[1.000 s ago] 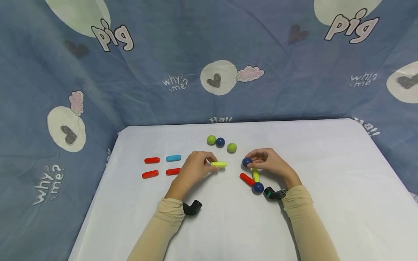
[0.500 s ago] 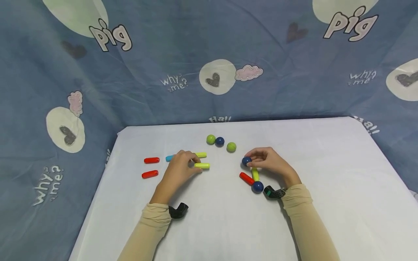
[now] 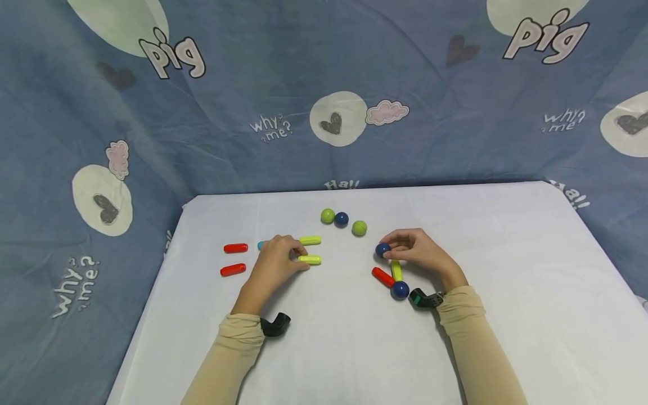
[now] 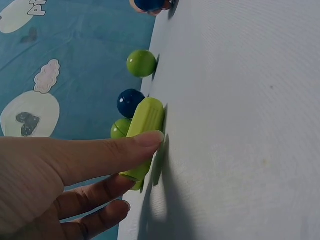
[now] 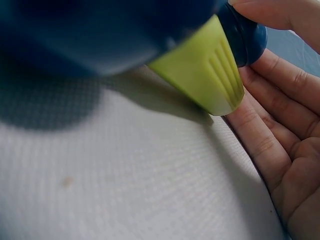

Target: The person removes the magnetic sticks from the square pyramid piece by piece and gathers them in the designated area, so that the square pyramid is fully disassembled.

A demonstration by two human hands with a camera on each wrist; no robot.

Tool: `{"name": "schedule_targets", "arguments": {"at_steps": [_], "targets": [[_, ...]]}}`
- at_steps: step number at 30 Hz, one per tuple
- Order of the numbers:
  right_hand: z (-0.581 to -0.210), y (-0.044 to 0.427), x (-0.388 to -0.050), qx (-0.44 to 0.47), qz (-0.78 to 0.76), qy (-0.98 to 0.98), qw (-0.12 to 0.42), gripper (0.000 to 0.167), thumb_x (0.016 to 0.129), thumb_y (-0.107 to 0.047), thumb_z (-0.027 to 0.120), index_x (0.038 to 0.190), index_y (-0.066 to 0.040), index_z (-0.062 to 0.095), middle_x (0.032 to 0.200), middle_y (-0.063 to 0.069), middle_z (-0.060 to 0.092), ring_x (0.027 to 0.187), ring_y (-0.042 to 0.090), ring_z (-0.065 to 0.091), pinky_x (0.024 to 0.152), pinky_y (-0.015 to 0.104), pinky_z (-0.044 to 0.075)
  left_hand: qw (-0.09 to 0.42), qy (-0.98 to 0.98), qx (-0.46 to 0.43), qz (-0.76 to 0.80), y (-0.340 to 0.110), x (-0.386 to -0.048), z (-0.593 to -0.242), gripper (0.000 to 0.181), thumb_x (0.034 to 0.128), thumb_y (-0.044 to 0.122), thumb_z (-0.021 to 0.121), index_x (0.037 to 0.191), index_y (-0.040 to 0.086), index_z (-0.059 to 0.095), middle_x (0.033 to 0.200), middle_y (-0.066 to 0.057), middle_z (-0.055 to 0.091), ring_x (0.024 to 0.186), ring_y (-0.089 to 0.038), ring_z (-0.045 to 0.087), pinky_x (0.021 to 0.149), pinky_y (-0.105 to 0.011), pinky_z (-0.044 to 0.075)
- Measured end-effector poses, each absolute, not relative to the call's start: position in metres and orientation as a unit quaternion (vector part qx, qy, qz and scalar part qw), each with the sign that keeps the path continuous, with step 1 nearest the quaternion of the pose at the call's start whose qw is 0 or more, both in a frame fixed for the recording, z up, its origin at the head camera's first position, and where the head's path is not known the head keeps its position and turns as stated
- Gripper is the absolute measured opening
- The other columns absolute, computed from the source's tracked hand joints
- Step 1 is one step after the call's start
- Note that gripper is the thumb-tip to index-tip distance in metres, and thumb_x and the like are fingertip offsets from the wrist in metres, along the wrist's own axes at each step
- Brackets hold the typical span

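Note:
In the head view my left hand (image 3: 275,264) pinches a yellow-green stick (image 3: 310,260) between thumb and fingers, low over the table. The left wrist view shows my thumb across that ribbed stick (image 4: 147,117). Just beyond it lies a second yellow-green stick (image 3: 310,240); a blue stick (image 3: 260,245) is mostly hidden by the hand. My right hand (image 3: 417,250) holds a dark blue ball (image 3: 383,250) by the fingertips. Close to that ball, a yellow-green stick (image 3: 396,271) and a red stick (image 3: 383,277) meet at another dark blue ball (image 3: 400,291).
Two red sticks (image 3: 235,248) lie at the left on the white table (image 3: 334,349). Toward the back edge are two green balls (image 3: 359,228) and a dark blue ball (image 3: 341,219). A patterned blue cloth (image 3: 228,152) hangs behind.
My left hand has shifted left with its yellow-green stick, then slightly nearer me. It now covers a red stick and most of the blue one. The right hand has stayed put.

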State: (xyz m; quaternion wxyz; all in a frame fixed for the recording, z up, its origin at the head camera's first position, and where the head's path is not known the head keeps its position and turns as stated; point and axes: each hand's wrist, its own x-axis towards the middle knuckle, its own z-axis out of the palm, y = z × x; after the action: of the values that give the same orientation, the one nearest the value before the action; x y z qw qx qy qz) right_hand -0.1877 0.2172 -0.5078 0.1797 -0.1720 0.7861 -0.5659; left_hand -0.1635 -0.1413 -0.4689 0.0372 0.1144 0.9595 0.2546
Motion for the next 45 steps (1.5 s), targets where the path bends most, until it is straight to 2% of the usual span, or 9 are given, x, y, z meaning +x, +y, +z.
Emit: {"name": "schedule_targets", "arguments": {"at_steps": [16,22,26,31,35,39,42,45], "targets": [[-0.510,0.216,-0.189,-0.159,-0.566,0.790,0.173,0.029,0.091,-0.011,0.079,0.117,-0.001,0.071,0.113,0.019,0.074,0.097,0.011,0.070,0.086,0.020,0.056,0.046,0.958,0.113,0.259,-0.138,-0.162,-0.471,0.025,0.0759,0.017,0.093,0.097,0.012,0.080,0.095,-0.002,0.074,0.100,-0.025,0.063,0.096,-0.047,0.046],[-0.508,0.215,-0.189,-0.154,-0.562,0.796,0.164,0.029,0.091,-0.015,0.079,0.117,-0.003,0.072,0.111,0.016,0.074,0.097,0.012,0.070,0.085,0.021,0.054,0.033,0.940,0.143,0.308,-0.126,-0.158,-0.468,0.027,0.0806,0.016,0.089,0.105,0.012,0.079,0.104,-0.003,0.074,0.101,-0.023,0.063,0.090,-0.041,0.053],[-0.507,0.214,-0.188,-0.150,-0.560,0.799,0.158,0.030,0.092,-0.017,0.078,0.119,-0.004,0.071,0.114,0.016,0.074,0.099,0.012,0.070,0.088,0.022,0.054,0.063,0.918,0.187,0.343,-0.109,-0.150,-0.472,0.021,0.0846,0.017,0.086,0.104,0.015,0.078,0.100,0.001,0.073,0.091,-0.016,0.062,0.082,-0.032,0.053],[-0.506,0.216,-0.188,-0.143,-0.542,0.813,0.156,0.034,0.093,-0.021,0.077,0.124,-0.008,0.072,0.123,0.014,0.074,0.104,0.012,0.069,0.094,0.022,0.052,0.142,0.890,0.247,0.356,-0.093,-0.144,-0.482,0.016,0.0894,0.023,0.082,0.103,0.018,0.077,0.092,0.007,0.068,0.080,-0.009,0.057,0.072,-0.022,0.049],[-0.499,0.218,-0.192,-0.140,-0.522,0.827,0.153,0.037,0.094,-0.025,0.077,0.127,-0.010,0.072,0.127,0.011,0.073,0.109,0.015,0.069,0.099,0.028,0.053,0.171,0.880,0.252,0.365,-0.087,-0.143,-0.490,0.011,0.0912,0.025,0.080,0.100,0.020,0.076,0.087,0.009,0.066,0.078,-0.007,0.055,0.071,-0.021,0.047],[-0.490,0.219,-0.195,-0.130,-0.509,0.841,0.131,0.040,0.093,-0.029,0.079,0.129,-0.013,0.072,0.128,0.009,0.073,0.115,0.022,0.070,0.104,0.041,0.053,0.169,0.883,0.243,0.364,-0.085,-0.142,-0.495,0.008,0.0919,0.025,0.080,0.096,0.021,0.075,0.086,0.010,0.064,0.077,-0.007,0.053,0.071,-0.021,0.046],[-0.486,0.218,-0.199,-0.140,-0.493,0.852,0.107,0.042,0.093,-0.027,0.079,0.130,-0.009,0.071,0.130,0.013,0.072,0.118,0.030,0.069,0.105,0.048,0.054,0.160,0.892,0.246,0.345,-0.083,-0.140,-0.497,0.010,0.0914,0.027,0.080,0.094,0.022,0.072,0.085,0.011,0.061,0.076,-0.006,0.051,0.070,-0.021,0.044],[-0.484,0.215,-0.206,-0.157,-0.470,0.865,0.081,0.042,0.092,-0.020,0.079,0.130,-0.005,0.070,0.130,0.017,0.071,0.119,0.035,0.068,0.102,0.049,0.055,0.151,0.897,0.253,0.330,-0.081,-0.138,-0.496,0.014,0.0903,0.029,0.081,0.093,0.022,0.069,0.083,0.011,0.059,0.075,-0.005,0.049,0.069,-0.020,0.043]]}}
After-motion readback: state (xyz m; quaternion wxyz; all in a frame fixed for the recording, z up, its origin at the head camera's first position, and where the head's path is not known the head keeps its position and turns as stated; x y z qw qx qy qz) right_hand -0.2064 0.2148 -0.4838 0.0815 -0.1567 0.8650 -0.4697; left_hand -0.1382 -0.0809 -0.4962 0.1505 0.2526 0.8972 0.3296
